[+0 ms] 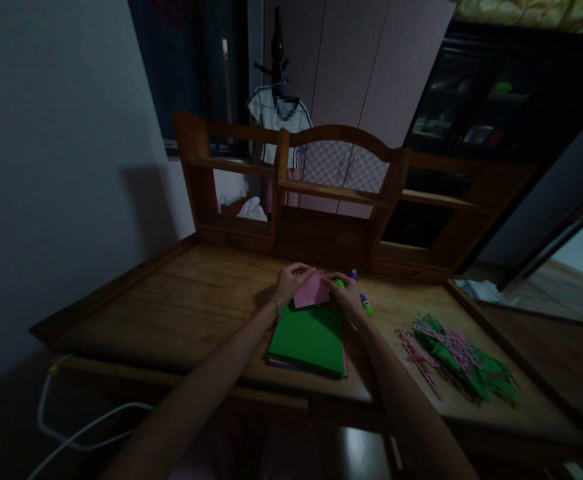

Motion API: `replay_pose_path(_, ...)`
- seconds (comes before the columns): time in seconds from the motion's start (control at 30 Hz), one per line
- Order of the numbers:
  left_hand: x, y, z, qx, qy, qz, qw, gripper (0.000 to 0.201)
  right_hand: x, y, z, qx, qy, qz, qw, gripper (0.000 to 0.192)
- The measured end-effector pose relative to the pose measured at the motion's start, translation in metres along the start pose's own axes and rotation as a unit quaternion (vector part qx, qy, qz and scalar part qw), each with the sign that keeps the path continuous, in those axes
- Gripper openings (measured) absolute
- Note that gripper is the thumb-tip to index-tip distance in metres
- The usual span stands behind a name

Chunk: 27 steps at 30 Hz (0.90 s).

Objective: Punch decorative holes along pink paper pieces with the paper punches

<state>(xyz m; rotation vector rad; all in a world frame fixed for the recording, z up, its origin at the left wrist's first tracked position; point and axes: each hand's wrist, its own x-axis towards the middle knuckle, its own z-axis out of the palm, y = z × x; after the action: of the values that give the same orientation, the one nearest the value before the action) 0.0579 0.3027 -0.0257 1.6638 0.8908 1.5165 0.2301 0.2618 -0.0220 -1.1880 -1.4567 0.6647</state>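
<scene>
A small pink paper sheet is held above the desk between both hands. My left hand pinches its left edge and my right hand pinches its right edge. Just under them lies a stack of coloured paper with a green sheet on top and pink edges showing below. Small purple and green objects sit by my right hand, partly hidden by it.
A pile of cut green and pink paper strips lies at the right of the wooden desk. A wooden shelf unit stands along the back. A white cable hangs at the lower left.
</scene>
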Motion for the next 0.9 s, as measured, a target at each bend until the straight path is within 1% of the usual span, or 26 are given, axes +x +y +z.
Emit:
replay_pose_path(0.07, 0.000, 0.001, 0.001, -0.002, 0.003, 0.004, 1.000, 0.032, -0.001, -0.001, 0.001, -0.001, 0.001, 0.001, 1.000, 0.040)
replay_pose_path(0.13, 0.001, 0.002, 0.001, -0.014, 0.021, 0.002, 1.000, 0.034, -0.001, -0.001, 0.002, 0.011, 0.014, 0.016, 1.000, 0.040)
replay_pose_path(0.23, 0.003, 0.006, -0.002, -0.073, 0.046, -0.056, 0.995, 0.043, 0.001, -0.001, 0.000, 0.057, 0.057, 0.048, 0.996, 0.039)
replay_pose_path(0.27, 0.004, 0.008, -0.003, -0.099, 0.043, -0.080, 0.991, 0.047, 0.001, -0.001, -0.002, 0.076, 0.076, 0.058, 0.993, 0.038)
replay_pose_path(0.33, 0.005, 0.010, -0.005, -0.134, 0.019, -0.112, 0.984, 0.053, 0.002, -0.001, -0.005, 0.112, 0.113, 0.073, 0.985, 0.036)
replay_pose_path(0.43, 0.002, 0.010, -0.002, -0.122, -0.033, -0.120, 0.985, 0.056, 0.001, -0.003, -0.006, 0.162, 0.145, 0.080, 0.973, 0.036)
replay_pose_path(0.53, -0.005, 0.006, 0.005, -0.047, -0.066, -0.102, 0.991, 0.054, -0.001, -0.007, -0.005, 0.195, 0.138, 0.092, 0.967, 0.035)
replay_pose_path(0.6, -0.009, 0.002, 0.010, 0.011, -0.071, -0.082, 0.994, 0.049, -0.001, -0.009, -0.004, 0.207, 0.118, 0.096, 0.966, 0.034)
replay_pose_path(0.7, -0.010, -0.003, 0.013, 0.059, -0.068, -0.055, 0.994, 0.044, -0.001, -0.012, -0.005, 0.207, 0.089, 0.090, 0.970, 0.034)
replay_pose_path(0.8, -0.007, -0.006, 0.011, 0.075, -0.048, -0.062, 0.994, 0.045, 0.002, -0.014, -0.007, 0.215, 0.070, 0.089, 0.970, 0.040)
replay_pose_path(0.9, -0.004, -0.007, 0.007, 0.044, -0.027, -0.058, 0.997, 0.045, 0.005, -0.016, -0.007, 0.273, 0.043, 0.100, 0.956, 0.049)
